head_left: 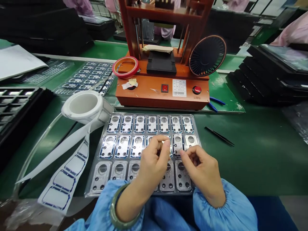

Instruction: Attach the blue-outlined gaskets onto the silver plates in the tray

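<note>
A clear plastic tray [92, 189] holds rows of small silver plates [122, 146], each with a round window and small dark holes. Blue edging shows on plates in the two far rows; the near-row plates [101, 175] look plain. Over the tray's middle, my left hand [154, 163] has its thumb and fingers closed in a pinch. My right hand [204, 171] is pinched likewise above the tray's right side, by a plate [178, 144] in the second row. Whatever lies between the fingertips of either hand is too small or hidden to make out.
Left of the tray lies a white roll [83, 106], its strip [64, 179] bearing blue frames. Behind stands an orange press [144, 93] with red tape [125, 67] and a round fan [208, 56]. Tweezers [218, 136] lie right; black trays [260, 80] are stacked beyond.
</note>
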Available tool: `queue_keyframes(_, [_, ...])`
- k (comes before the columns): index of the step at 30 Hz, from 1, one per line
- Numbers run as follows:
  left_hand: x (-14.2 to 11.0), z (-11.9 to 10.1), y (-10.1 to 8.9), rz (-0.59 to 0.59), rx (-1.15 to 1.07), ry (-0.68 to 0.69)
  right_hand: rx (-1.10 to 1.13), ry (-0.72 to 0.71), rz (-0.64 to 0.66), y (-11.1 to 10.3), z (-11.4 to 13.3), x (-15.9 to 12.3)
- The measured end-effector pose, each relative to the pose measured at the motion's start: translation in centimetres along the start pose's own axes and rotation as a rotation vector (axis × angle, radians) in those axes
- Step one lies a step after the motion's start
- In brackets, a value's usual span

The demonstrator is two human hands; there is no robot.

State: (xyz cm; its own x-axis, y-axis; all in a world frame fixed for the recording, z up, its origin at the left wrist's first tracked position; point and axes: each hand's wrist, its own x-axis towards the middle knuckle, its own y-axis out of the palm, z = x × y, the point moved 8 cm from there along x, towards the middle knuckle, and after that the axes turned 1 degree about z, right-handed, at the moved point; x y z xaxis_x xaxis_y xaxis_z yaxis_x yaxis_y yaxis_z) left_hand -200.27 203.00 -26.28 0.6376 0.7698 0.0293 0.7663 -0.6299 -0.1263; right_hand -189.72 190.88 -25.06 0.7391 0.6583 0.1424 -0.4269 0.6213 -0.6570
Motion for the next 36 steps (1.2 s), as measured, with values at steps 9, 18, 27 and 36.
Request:
queue_keyframes(9, [-0.2,0.0,0.2,-0.002,-0.081,0.033,-0.247,-0.5,0.005,1.1,3.0,-0.5])
queue_keyframes(18, [-0.1,-0.8,0.0,-0.029,-0.167,0.054,-0.262,-0.487,-0.043,1.1,2.2,-0.4])
queue_keyframes(27, [-3.8,-4.5,-5.7,-0.14,-0.007,0.265,-0.217,-0.575,-0.226,-0.7,3.2,-1.4])
queue_keyframes(36, [-13.0,1.8,-17.9,-0.723,0.311,0.118,-0.126,-0.46,-0.288,-3.0,3.2,-2.2])
